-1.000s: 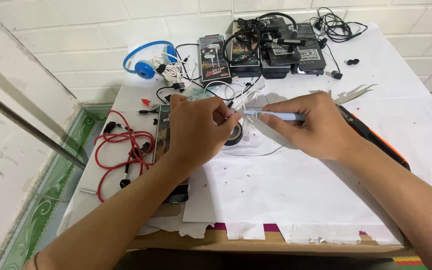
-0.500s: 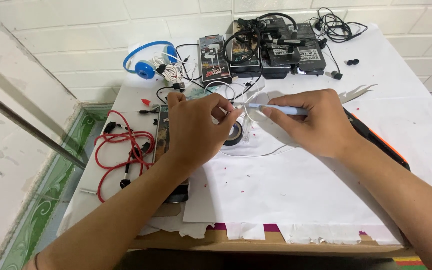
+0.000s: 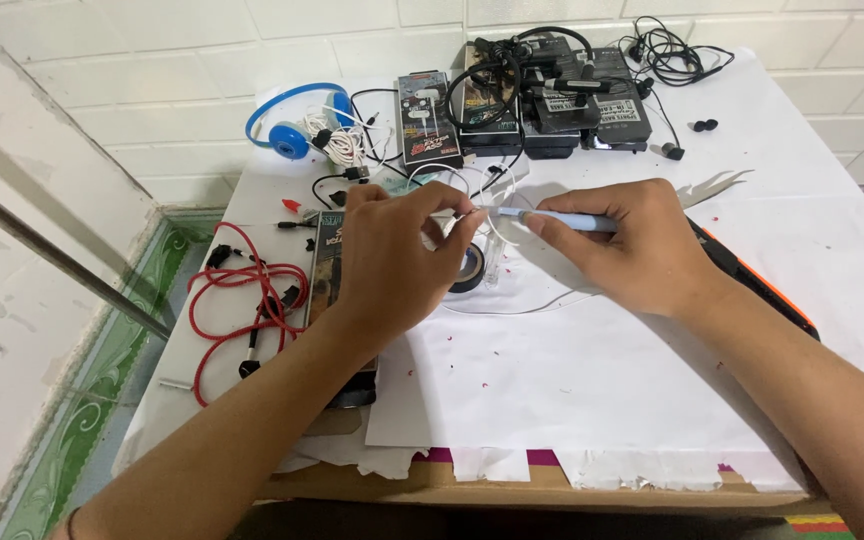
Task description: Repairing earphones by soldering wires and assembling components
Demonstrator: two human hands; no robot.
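Two hands meeting above a black tape roll (image 3: pixel 469 272): left hand (image 3: pixel 392 255) pinching a thin white wire (image 3: pixel 452 213), right hand (image 3: pixel 632 245) gripping a pale blue tool (image 3: pixel 552 219), now nudging nearer the wire than before.

A: what's that light blue pen-shaped tool (image 3: pixel 564 221)?

B: slim thing, lying nearly level in the right hand (image 3: pixel 632 250), tip pointing left. It meets a thin white wire (image 3: pixel 449 213) pinched in the left hand (image 3: pixel 392 262), above the middle of the worktop (image 3: pixel 592 400), toward the back.
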